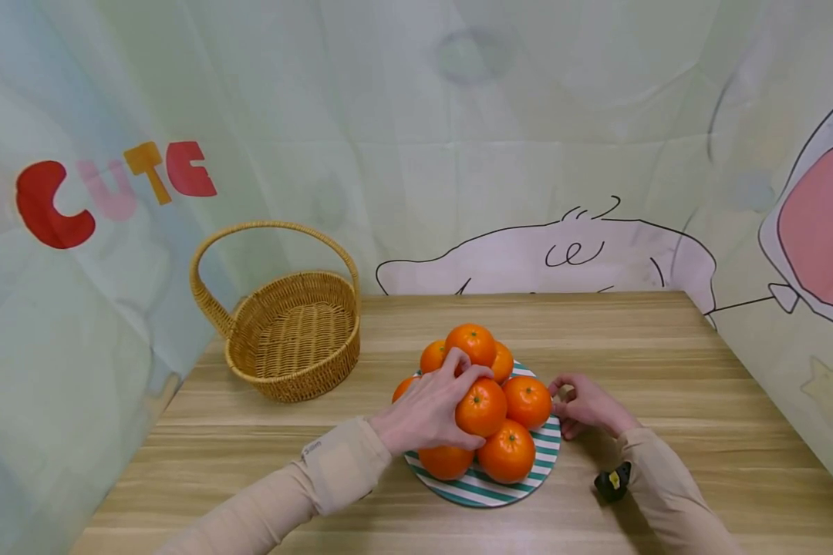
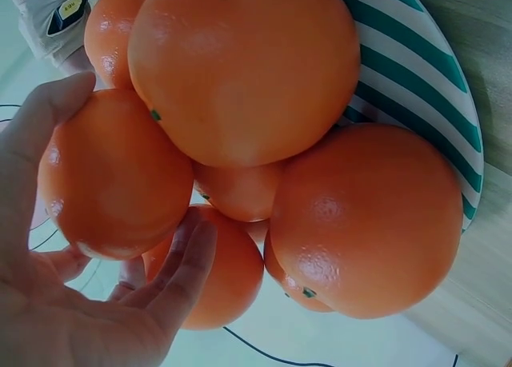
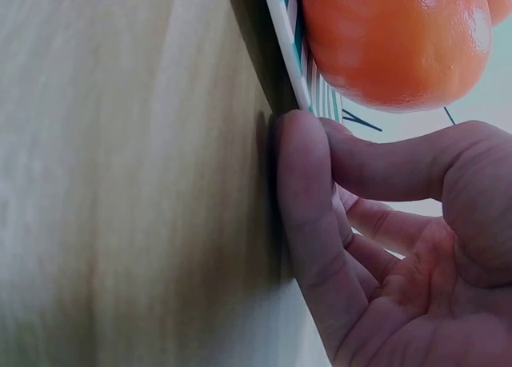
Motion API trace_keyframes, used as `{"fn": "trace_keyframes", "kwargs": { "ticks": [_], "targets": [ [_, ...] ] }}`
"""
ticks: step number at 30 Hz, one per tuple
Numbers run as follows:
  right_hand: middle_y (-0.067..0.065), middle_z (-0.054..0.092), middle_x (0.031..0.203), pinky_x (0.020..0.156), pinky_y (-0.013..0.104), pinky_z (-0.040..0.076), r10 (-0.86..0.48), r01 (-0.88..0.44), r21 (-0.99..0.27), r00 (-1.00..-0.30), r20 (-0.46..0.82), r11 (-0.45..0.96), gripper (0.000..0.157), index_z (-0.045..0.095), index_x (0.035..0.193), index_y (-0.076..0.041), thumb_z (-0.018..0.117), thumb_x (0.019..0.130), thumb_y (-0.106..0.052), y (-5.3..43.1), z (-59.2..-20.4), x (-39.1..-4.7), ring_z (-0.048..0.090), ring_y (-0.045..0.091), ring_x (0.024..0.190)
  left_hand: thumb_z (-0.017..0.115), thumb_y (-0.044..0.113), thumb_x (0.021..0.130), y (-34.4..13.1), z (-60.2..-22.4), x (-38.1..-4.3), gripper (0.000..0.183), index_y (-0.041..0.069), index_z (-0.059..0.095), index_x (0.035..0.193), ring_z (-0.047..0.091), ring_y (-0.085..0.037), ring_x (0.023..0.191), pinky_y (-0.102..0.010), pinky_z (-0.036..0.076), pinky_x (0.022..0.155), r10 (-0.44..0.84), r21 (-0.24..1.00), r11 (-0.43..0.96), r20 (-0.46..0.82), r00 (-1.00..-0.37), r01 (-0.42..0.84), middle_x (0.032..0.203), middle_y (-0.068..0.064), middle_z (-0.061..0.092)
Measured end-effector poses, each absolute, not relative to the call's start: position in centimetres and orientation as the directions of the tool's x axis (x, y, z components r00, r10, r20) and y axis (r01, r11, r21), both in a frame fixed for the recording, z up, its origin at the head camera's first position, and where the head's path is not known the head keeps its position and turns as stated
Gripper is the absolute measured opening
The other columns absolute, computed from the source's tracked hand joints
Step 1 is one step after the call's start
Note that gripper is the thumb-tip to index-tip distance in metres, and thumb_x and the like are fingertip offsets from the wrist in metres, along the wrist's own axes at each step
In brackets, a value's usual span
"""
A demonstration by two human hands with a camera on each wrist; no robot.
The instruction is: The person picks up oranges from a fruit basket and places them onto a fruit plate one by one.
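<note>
In the head view my left hand (image 1: 430, 405) reaches over a pile of oranges and grips one orange (image 1: 482, 408) near its top. The left wrist view has thumb and fingers curled around that orange (image 2: 116, 179), which sits against its neighbours. Several other oranges (image 1: 507, 452) are heaped on a round plate (image 1: 547, 447) with green and white stripes. At the plate's right side is my right hand (image 1: 590, 402). Close up in the right wrist view, its thumb and forefinger pinch the plate's rim (image 3: 290, 43).
A wicker basket (image 1: 298, 385) with a tall arched handle stands at the back left of the wooden table (image 1: 632, 347). Printed cloth (image 1: 423, 154) hangs behind and beside the table. A small black device (image 1: 612, 483) is at the right wrist.
</note>
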State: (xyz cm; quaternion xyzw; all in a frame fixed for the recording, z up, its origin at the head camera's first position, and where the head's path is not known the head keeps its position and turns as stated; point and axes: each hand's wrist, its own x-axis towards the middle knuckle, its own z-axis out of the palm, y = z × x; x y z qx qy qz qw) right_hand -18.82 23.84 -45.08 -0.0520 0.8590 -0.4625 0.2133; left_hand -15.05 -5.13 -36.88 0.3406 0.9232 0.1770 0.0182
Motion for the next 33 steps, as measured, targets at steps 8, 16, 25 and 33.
{"fn": "trace_keyframes", "kwargs": {
  "ticks": [8, 16, 25, 33],
  "targets": [
    [0.008, 0.059, 0.075, 0.056, 0.032, 0.059, -0.287, 0.112, -0.822, -0.903, -0.318, 0.558, 0.025, 0.052, 0.115, 0.006, 0.062, 0.093, -0.001, 23.78, -45.21, -18.82, 0.062, 0.015, 0.055, 0.084, 0.045, 0.076, -5.04, -36.95, -15.0, 0.07, 0.025, 0.051, 0.134, 0.061, -0.019, 0.093, -0.027, 0.049, 0.07, 0.629, 0.348, 0.712, 0.073, -0.774, 0.611, 0.122, -0.004, 0.042],
    [0.008, 0.059, 0.074, 0.056, 0.032, 0.059, -0.285, 0.112, -0.821, -0.904, -0.318, 0.56, 0.024, 0.052, 0.115, 0.005, 0.062, 0.094, -0.001, 23.8, -45.23, -18.79, 0.061, 0.015, 0.055, 0.084, 0.044, 0.076, -5.02, -37.07, -14.98, 0.07, 0.025, 0.051, 0.134, 0.06, -0.018, 0.093, -0.027, 0.049, 0.07, 0.631, 0.348, 0.706, 0.087, -0.771, 0.617, 0.122, -0.005, 0.041],
    [0.008, 0.059, 0.075, 0.057, 0.032, 0.059, -0.287, 0.111, -0.817, -0.902, -0.322, 0.566, 0.025, 0.052, 0.116, 0.005, 0.062, 0.094, -0.002, 23.81, -45.2, -18.76, 0.061, 0.015, 0.056, 0.084, 0.044, 0.076, -5.08, -37.22, -14.94, 0.07, 0.024, 0.051, 0.134, 0.06, -0.018, 0.093, -0.025, 0.049, 0.069, 0.636, 0.353, 0.697, 0.1, -0.766, 0.624, 0.121, -0.005, 0.042],
    [0.009, 0.059, 0.075, 0.057, 0.031, 0.059, -0.277, 0.115, -0.814, -0.906, -0.322, 0.569, 0.025, 0.053, 0.116, 0.005, 0.062, 0.094, -0.002, 23.69, -45.19, -18.79, 0.061, 0.015, 0.055, 0.085, 0.045, 0.076, -5.21, -37.3, -14.86, 0.071, 0.024, 0.051, 0.135, 0.06, -0.018, 0.095, -0.026, 0.048, 0.069, 0.631, 0.348, 0.699, 0.111, -0.768, 0.624, 0.123, -0.005, 0.042]
  ]
}}
